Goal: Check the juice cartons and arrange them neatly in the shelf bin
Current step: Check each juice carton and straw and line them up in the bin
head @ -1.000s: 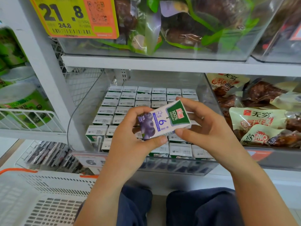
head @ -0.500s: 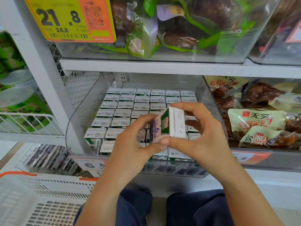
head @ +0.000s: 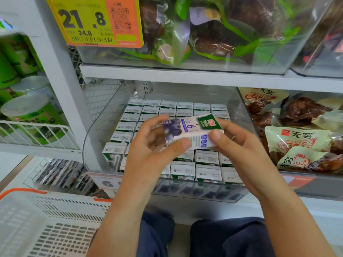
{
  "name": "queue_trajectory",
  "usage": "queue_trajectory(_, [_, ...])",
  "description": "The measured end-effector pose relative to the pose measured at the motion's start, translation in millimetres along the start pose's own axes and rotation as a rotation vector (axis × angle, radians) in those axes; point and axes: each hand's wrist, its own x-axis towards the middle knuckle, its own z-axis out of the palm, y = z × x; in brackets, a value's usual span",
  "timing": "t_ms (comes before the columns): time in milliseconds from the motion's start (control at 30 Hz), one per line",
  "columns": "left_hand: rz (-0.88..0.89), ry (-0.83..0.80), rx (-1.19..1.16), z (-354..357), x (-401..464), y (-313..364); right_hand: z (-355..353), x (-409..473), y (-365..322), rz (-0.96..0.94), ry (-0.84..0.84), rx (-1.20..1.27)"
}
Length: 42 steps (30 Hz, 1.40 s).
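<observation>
One juice carton is held by both hands above the clear shelf bin, lying on its side w/ printed front facing up, approx. over the bin's middle rows. Left hand: thumb and fingers are curled round the blueberry-print end. Right hand: thumb is pressed on the near face, fingers wrapped behind the green-label end. The two-ended grip is judged to allow the carton to be turned so each face can be read, i.e. checking step in hand. The other cartons are stood upright in tight rows, tops up, filling the bin front to back. No gap for the held carton can be made out; the spot beneath is hidden by the hands. A white basket is noted at lower left.
</observation>
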Motion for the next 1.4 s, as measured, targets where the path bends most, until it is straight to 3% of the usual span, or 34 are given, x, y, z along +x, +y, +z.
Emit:
queue_trajectory(133, [0.04, 0.164, -0.038, 2.6, 0.5, 1.8, 6.2, 0.6, 2.3, 0.274, -0.115, 0.142])
queue_trajectory(400, [0.102, 0.245, 0.099, 4.6, -4.1, 3.4, 12.8, 6.1, 8.0, 0.383, -0.194, 0.437])
queue_trajectory(533, [0.074, 0.153, 0.165, -1.5, -2.4, 4.8, 9.6, 9.1, 9.4, 0.302, -0.138, 0.437])
queue_trajectory(700, [-0.151, -0.136, 0.025, -15.1, 0.7, 6.9, -2.7, 7.6, 6.2, 0.151, -0.018, 0.297])
queue_trajectory(933, [-0.119, -0.06, -0.025, -12.5, 0.2, 4.3, -1.8, 5.3, 8.3, 0.074, -0.026, 0.24])
queue_trajectory(1067, [0.039, -0.067, 0.119, -12.7, -1.2, 2.7, -1.3, 5.2, 5.7, 0.051, -0.028, 0.268])
queue_trajectory(1267, [0.374, 0.106, 0.399, -16.0, -3.3, 4.8, 6.7, 5.8, 5.4, 0.291, -0.008, 0.236])
queue_trajectory(1400, [0.552, 0.075, 0.655, -24.0, -10.7, 3.2, 14.0, 8.3, 7.1, 0.332, -0.044, 0.117])
